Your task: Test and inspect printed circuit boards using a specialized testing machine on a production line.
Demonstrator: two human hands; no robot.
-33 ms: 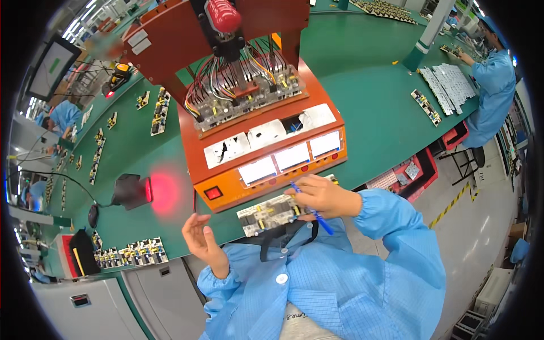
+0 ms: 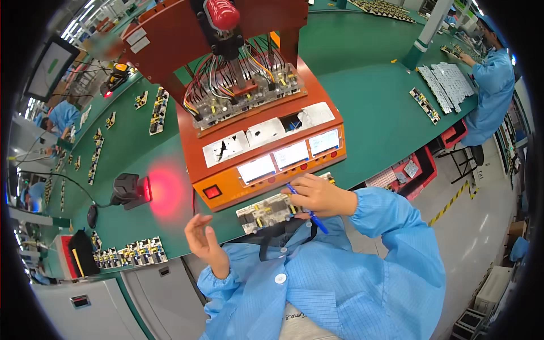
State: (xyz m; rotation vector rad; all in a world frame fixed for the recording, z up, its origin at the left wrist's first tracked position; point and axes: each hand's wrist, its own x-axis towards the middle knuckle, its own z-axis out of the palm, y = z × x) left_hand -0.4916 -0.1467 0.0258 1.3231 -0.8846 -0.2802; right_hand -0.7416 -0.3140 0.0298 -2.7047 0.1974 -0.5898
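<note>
Light blue smock, elastic cuffs, white button

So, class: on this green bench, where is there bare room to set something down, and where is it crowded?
Bare green table lies right of the orange test machine, up to the white boards. A smaller patch lies between the scanner and the row of boards. It is crowded at the front edge, where the right hand holds a blue pen over a circuit board.
</note>
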